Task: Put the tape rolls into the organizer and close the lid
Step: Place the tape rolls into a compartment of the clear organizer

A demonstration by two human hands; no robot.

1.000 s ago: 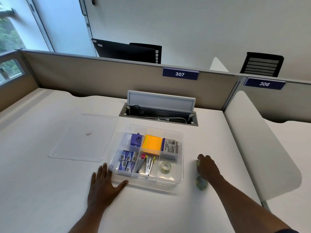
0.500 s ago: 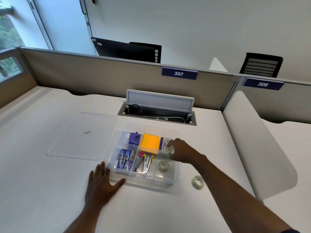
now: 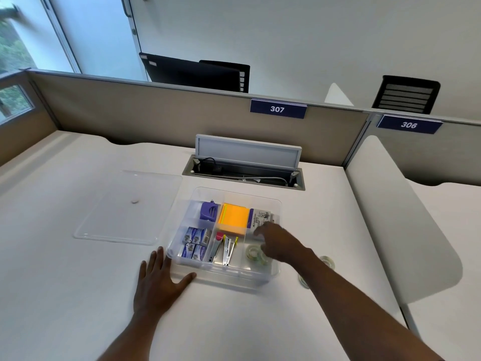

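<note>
The clear organizer (image 3: 276, 204) sits mid-desk, holding a purple sharpener, orange sticky notes, staple boxes and staplers. In its front right compartment lie clear tape rolls (image 3: 256, 254), blurred together. My right hand (image 3: 279, 243) hovers over that compartment with loose fingers, and I see nothing at the fingertips. Two more tape rolls lie on the desk to the right of the organizer, one (image 3: 328, 260) behind my forearm and one (image 3: 303, 281) partly hidden under it. My left hand (image 3: 158, 280) lies flat on the desk against the organizer's front left corner. The clear lid (image 3: 125, 207) lies flat to the left.
An open cable tray (image 3: 244, 175) with its raised flap sits behind the organizer. Beige partitions (image 3: 156, 118) close the back of the desk. A white curved divider (image 3: 395, 225) bounds the right side.
My right hand picked a tape roll off the desk at the right, carried it left over the organizer, then lowered to the front right compartment. My left hand stayed in place.
</note>
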